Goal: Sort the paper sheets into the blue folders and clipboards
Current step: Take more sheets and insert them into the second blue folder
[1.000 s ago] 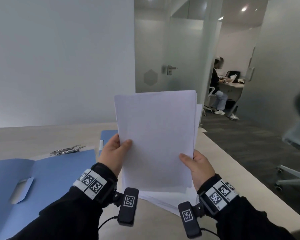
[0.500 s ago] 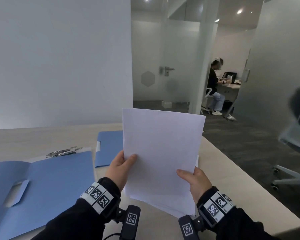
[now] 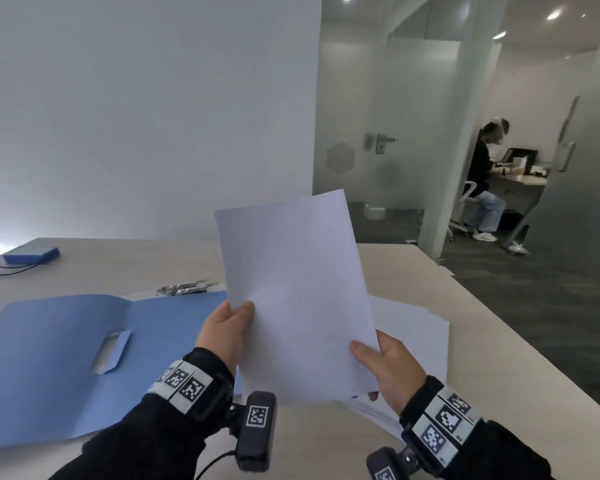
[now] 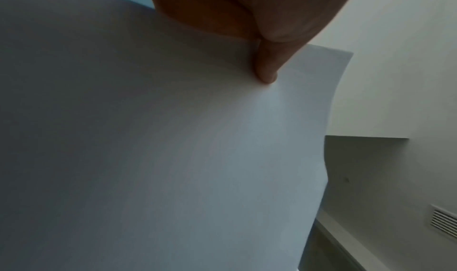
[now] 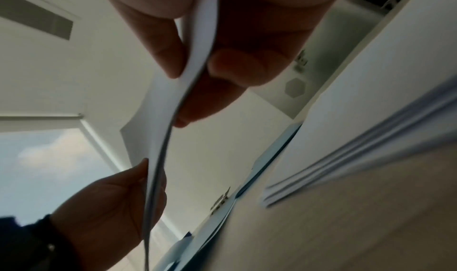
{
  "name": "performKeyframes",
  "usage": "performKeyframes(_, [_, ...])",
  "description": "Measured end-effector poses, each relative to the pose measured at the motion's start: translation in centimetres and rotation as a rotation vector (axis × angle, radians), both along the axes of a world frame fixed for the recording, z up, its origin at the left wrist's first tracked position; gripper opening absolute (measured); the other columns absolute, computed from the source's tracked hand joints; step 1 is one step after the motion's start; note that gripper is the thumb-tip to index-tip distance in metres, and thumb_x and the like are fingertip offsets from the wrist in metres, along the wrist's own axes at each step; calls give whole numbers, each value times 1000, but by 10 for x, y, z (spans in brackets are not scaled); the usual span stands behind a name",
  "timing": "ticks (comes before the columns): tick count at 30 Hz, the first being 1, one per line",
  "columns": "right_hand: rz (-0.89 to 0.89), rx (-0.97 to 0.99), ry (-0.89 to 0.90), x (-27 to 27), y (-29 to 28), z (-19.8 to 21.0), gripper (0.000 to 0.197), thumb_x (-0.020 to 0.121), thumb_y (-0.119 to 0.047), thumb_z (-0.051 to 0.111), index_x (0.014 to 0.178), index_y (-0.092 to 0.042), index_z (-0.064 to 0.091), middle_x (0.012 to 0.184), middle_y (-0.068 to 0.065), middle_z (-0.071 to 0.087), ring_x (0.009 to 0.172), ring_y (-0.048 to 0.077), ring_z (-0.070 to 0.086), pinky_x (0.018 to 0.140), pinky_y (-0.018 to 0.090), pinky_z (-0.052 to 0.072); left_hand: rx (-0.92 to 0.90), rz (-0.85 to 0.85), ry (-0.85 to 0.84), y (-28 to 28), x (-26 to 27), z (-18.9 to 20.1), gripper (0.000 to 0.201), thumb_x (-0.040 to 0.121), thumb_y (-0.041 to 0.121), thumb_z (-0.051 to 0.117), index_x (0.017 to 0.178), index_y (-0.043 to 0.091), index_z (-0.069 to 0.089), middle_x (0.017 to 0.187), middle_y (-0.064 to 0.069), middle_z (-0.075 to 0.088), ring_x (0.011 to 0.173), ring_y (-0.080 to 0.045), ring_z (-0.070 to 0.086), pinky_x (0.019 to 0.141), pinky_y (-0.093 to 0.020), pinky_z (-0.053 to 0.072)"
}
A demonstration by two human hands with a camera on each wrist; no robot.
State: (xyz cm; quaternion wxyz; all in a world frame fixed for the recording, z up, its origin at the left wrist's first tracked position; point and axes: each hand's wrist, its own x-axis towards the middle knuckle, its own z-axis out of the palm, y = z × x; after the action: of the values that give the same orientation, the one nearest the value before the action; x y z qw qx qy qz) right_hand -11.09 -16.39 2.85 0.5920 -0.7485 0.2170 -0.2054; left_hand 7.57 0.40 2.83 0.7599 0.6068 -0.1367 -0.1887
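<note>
Fingers (image 3: pixel 246 308) on sheets (image 3: pixel 298 292), folder (image 3: pixel 49 358) beside

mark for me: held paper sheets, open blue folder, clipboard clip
held paper sheets (image 3: pixel 298 299): head view, middle of the top sheet's face.
open blue folder (image 3: pixel 49 358): head view, left inner flap.
clipboard clip (image 3: pixel 187 288): head view, metal clamp past the folder's far edge.

A plain white paper sheet (image 3: pixel 298 299) is showing no print. A light blue card folder (image 3: pixel 59 358) is lying open on the pale beige wood-grain table (image 3: pixel 499 358). Black-and-white checkered wrist tags (image 3: pixel 182 381) are contrasting against black sleeves (image 3: pixel 136 441).
</note>
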Motion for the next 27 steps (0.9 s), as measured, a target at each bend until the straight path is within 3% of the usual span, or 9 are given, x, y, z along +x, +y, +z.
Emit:
performKeyframes(3, [84, 19, 24, 28, 26, 1, 14, 98, -17, 50, 100, -18, 64, 59, 1, 65, 40, 21, 53, 37, 22, 30, 89, 6, 37, 39, 16, 2, 20, 96, 19, 50, 108, 13, 65, 102, -12, 72, 90, -31, 67, 83, -46, 55])
performKeyframes(5, [110, 47, 55, 48, 42, -1, 13, 98, -16, 50, 99, -20, 63, 63, 5, 65, 38, 19, 52, 36, 21, 32, 165, 1, 70, 69, 26, 2, 19, 97, 22, 50, 109, 14, 62, 102, -10, 70, 89, -29, 66, 74, -41, 56])
performKeyframes(7, [121, 81, 95, 68, 56, -8, 13, 97, -16, 51, 95, -22, 63, 72, 9, 65, 44, 19, 53, 38, 22, 37, 259, 37, 62, 103, 37, 2, 21, 96, 27, 51, 108, 13, 61, 103, -10, 70, 92, -30, 67, 76, -42, 56])
performKeyframes(10, [101, 105, 144, 99, 72, -19, 11, 96, -18, 52, 93, -19, 63, 78, 11, 62, 55, 24, 51, 44, 24, 39, 448, 211, -74, 159, 60, -7, 14, 93, 27, 55, 98, 17, 62, 101, -7, 70, 92, -24, 64, 72, -34, 47])
performKeyframes(13, [73, 105, 197, 123, 87, -25, 12, 95, -17, 52, 87, -15, 62, 68, 8, 57, 47, 22, 45, 42, 21, 36, 641, 416, -189, 215, 85, -20, 2, 88, 20, 62, 88, 22, 63, 102, -11, 69, 88, -24, 58, 75, -31, 42])
performKeyframes(17, [125, 18, 264, 146, 104, -24, 13, 94, -14, 52, 100, -8, 62, 72, 7, 59, 49, 20, 51, 33, 15, 35, 911, 547, -135, 284, 111, -31, 33, 80, 28, 65, 112, 22, 60, 119, -13, 63, 100, -31, 60, 93, -39, 48])
performKeyframes(20, [171, -33, 287, 157, 116, -21, 15, 94, -13, 51, 101, -7, 62, 70, 7, 59, 43, 18, 52, 30, 12, 32, 1073, 565, -31, 320, 117, -36, 59, 76, 43, 63, 130, 25, 48, 126, -12, 59, 109, -32, 58, 98, -40, 46])
performKeyframes(27, [201, -9, 316, 175, 133, -29, 9, 92, -17, 53, 93, -14, 62, 69, 11, 64, 40, 23, 56, 38, 20, 36, 1017, 582, 44, 342, 124, -38, 66, 81, 39, 62, 139, 20, 38, 133, -18, 53, 115, -35, 55, 101, -42, 43])
